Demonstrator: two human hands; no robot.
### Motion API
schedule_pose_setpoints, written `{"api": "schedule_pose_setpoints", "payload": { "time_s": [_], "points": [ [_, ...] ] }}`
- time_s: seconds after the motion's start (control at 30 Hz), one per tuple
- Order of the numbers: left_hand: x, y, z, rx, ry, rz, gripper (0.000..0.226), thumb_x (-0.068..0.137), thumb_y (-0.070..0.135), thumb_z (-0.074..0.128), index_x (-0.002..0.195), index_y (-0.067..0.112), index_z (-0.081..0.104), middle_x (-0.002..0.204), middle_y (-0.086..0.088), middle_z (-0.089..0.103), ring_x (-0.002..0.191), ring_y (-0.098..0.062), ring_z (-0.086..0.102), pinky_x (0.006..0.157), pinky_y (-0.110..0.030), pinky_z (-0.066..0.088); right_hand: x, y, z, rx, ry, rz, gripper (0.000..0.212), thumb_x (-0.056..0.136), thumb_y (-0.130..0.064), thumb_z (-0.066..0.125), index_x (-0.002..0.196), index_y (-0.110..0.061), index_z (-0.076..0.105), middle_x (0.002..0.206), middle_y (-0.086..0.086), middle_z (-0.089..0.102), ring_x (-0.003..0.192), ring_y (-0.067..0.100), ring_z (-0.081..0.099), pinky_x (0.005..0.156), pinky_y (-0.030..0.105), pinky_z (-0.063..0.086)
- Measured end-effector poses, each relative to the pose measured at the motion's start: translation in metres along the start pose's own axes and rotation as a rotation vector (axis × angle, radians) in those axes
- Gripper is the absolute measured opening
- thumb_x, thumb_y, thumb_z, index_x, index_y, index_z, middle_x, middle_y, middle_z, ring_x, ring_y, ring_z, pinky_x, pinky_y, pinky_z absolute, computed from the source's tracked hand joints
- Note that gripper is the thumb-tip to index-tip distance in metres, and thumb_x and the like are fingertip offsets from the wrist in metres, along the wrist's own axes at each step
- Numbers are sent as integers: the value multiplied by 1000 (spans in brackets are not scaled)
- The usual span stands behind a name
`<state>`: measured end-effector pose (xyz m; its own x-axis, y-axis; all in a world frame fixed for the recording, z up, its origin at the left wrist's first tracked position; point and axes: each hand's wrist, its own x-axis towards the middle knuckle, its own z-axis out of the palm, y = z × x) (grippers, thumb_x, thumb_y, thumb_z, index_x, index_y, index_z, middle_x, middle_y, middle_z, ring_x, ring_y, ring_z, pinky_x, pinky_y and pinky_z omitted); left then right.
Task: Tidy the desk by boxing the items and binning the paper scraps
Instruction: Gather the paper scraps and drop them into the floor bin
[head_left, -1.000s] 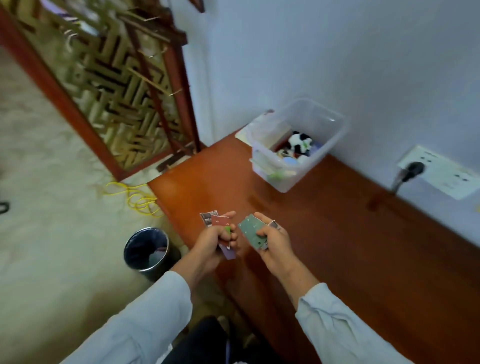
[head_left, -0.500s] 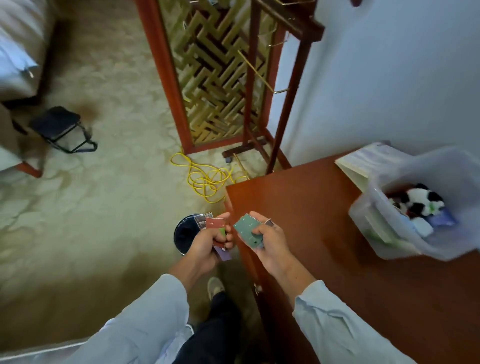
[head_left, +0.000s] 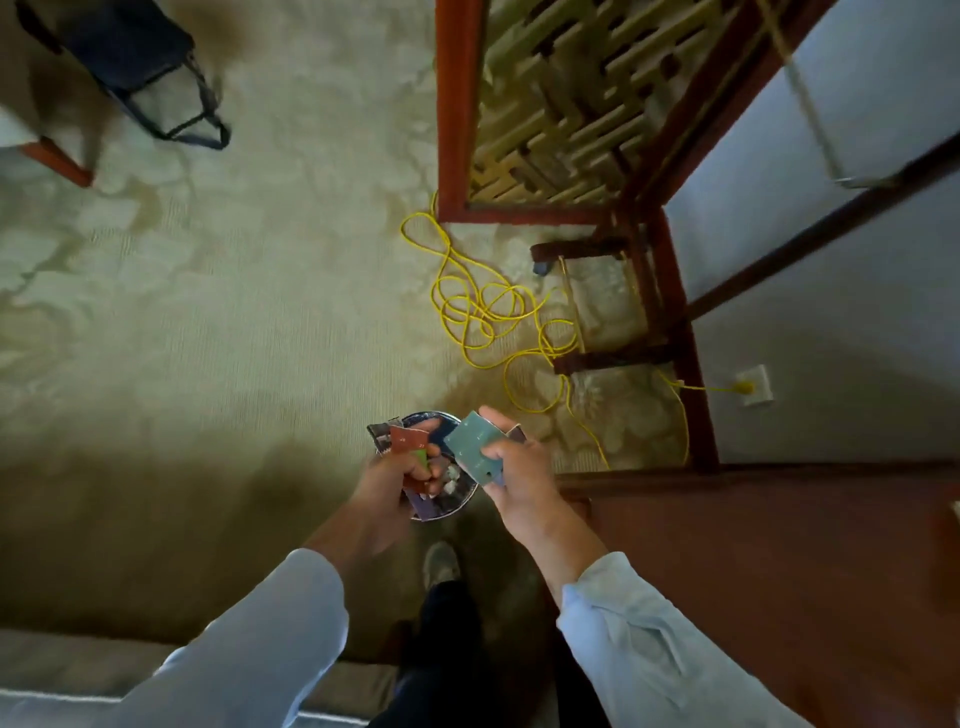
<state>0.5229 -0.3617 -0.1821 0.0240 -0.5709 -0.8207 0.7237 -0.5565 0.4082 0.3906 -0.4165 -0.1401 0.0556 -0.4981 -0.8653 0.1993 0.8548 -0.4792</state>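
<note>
The carpet (head_left: 208, 322) fills most of the view, with the corner of the desk (head_left: 779, 571) at the lower right. No box shows in this view. Just off the desk's corner, the round bin (head_left: 457, 505) stands on the floor, and both hands hang right above its mouth.

The left hand (head_left: 387, 480) has its fingers curled tight round a fanned bunch of scraps (head_left: 408, 440). The right hand (head_left: 522, 467) pinches a teal scrap (head_left: 474, 448) between thumb and fingers. All the paper is held over the bin, and none looks to be on its way down yet.

The step in hand looks like the binning of the paper. The next move probably calls only for loosening both grips while the hands stay over the opening. The scraps are light and flat, so they could flutter past the rim onto the carpet; a low drop would be safer.

Counted, from big to small:
- one desk
- one wooden lattice screen (head_left: 545, 104)
- one dark stool (head_left: 150, 73)
- one loose yellow cable (head_left: 483, 317)
- one bin
- two hands
- at least three scraps in the left hand: one grey printed, one red, one purplish below
- one teal scrap in the right hand, with the edge of what may be a second behind it

Some pale bits lie inside the bin, too blurred to count.
</note>
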Motion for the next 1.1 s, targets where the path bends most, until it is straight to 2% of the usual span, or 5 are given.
{"api": "schedule_pose_setpoints", "payload": {
  "time_s": [0.4, 0.63, 0.73, 0.9, 1.1],
  "points": [
    [211, -79, -112, 150, 234, -188, 52, 84, -19, 30, 119, 7, 59, 74, -5, 51, 57, -13, 41, 42, -20, 39, 232, 124, 0, -121, 207, 233, 48, 87, 15, 39, 117, -12, 65, 99, 10, 59, 80, 21, 57, 58, 27, 48],
    [269, -122, -153, 180, 277, -265, 40, 84, -12, 49, 113, 15, 59, 83, -8, 58, 66, -16, 53, 55, -26, 47, 298, 176, -9, -86, 244, 301, 41, 89, 6, 45, 122, -12, 62, 106, 8, 60, 101, 25, 54, 77, 31, 48],
    [277, -126, -156, 164, 279, -274, 45, 85, -3, 54, 126, 17, 55, 114, -11, 62, 101, -24, 59, 85, -35, 48, 306, 184, -14, -159, 242, 379, 43, 86, -9, 55, 128, -18, 58, 121, 6, 57, 113, 22, 53, 88, 39, 50],
    [266, -118, -150, 206, 351, -287, 64, 89, 3, 50, 145, 32, 37, 141, -2, 41, 133, -23, 36, 110, -42, 29, 296, 183, -22, -170, 265, 417, 49, 91, -19, 56, 139, -20, 47, 125, 1, 46, 122, 24, 46, 95, 48, 47],
    [234, -113, -137, 265, 383, -215, 41, 90, 1, 49, 117, 29, 61, 119, 1, 59, 119, -18, 54, 103, -41, 44, 262, 173, -14, -167, 238, 318, 32, 93, -10, 53, 123, -23, 57, 117, 4, 61, 106, 16, 56, 92, 38, 49]
  ]
}}
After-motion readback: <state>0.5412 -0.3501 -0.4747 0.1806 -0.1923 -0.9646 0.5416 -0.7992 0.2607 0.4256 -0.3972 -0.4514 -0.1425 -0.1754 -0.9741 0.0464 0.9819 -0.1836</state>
